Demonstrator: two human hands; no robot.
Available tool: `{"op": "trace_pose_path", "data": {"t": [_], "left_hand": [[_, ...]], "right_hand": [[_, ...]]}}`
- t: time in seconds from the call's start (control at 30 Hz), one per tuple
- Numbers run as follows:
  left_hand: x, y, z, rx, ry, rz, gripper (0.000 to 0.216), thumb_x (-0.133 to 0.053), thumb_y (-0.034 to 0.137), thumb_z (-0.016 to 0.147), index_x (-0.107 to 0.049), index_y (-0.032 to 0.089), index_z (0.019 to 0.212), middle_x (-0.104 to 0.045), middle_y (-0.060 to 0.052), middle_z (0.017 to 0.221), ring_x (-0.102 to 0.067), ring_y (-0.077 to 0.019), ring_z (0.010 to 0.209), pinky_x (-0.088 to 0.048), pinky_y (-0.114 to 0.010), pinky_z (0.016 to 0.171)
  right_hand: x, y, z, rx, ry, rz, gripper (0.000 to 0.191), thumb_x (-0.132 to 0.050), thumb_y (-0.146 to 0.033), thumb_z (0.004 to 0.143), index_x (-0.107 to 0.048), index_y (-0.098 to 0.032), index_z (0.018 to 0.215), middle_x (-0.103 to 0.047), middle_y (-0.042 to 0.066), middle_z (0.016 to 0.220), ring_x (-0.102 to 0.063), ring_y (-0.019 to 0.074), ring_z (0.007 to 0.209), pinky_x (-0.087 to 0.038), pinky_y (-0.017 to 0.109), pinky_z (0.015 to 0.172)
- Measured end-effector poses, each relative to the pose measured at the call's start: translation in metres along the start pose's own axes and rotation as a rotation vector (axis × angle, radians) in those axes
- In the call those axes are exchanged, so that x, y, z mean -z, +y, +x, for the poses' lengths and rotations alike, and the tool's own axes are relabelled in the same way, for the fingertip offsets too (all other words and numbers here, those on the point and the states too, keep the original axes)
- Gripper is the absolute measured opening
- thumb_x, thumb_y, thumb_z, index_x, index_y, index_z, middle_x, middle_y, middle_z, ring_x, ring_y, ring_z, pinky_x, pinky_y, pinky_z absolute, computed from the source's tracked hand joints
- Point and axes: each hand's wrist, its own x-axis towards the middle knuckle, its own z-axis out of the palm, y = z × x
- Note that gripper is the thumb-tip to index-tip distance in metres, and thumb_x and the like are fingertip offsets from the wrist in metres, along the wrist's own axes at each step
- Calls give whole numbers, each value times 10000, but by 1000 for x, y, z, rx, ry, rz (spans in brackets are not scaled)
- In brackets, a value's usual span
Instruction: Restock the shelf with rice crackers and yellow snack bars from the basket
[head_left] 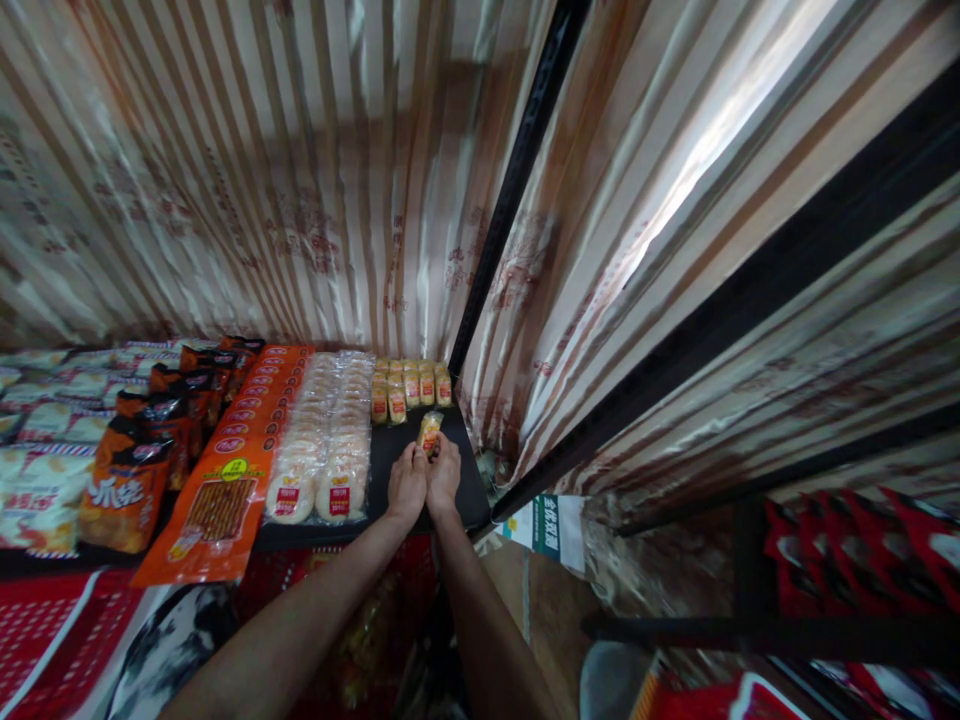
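Both forearms reach to the shelf; left grip and right grip together pinch one small snack packet, five similar packets standing behind.

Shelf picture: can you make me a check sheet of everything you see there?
Surface: dark shelf, bare patch at its right end.
Job's things: small yellow snack packet, held by both hands above the shelf; a row of matching packets behind it.
Clutter: round rice cakes in clear bags; long orange packs; dark orange bags; pale bags far left.
Grips: left hand and right hand side by side, fingers on the packet.
Cables: nothing seen.
Surroundings: striped curtain; black post; red packs lower right.
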Motion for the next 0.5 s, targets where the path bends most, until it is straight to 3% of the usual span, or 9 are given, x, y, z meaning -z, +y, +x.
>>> {"op": "trace_pose_path", "data": {"t": [0.17,0.3,0.5], "left_hand": [[-1,9,9,-57,33,51,308,-459,291,837,-600,183,1089,-606,-107,1213,-480,-210,1204,-308,-321,1051],[-5,12,18,-80,25,16,260,-493,242,803,-627,212,1024,-625,-82,1182,-493,-208,1181,-300,-311,1059],[-12,16,32,-71,41,37,301,-433,234,832,-614,193,1070,-566,-86,1272,-436,-199,1246,-239,-312,1097]], "right_hand": [[-7,0,13,18,-8,-82,405,-508,-299,776,-574,-175,1155,-585,103,995,-526,234,935,-425,347,831],[-15,2,22,-26,-41,-55,415,-492,-280,772,-545,-226,1180,-541,54,981,-553,176,807,-445,280,703],[-29,8,40,-34,-73,40,390,-484,-208,761,-560,-218,1143,-544,61,947,-576,174,774,-436,277,670]]}}
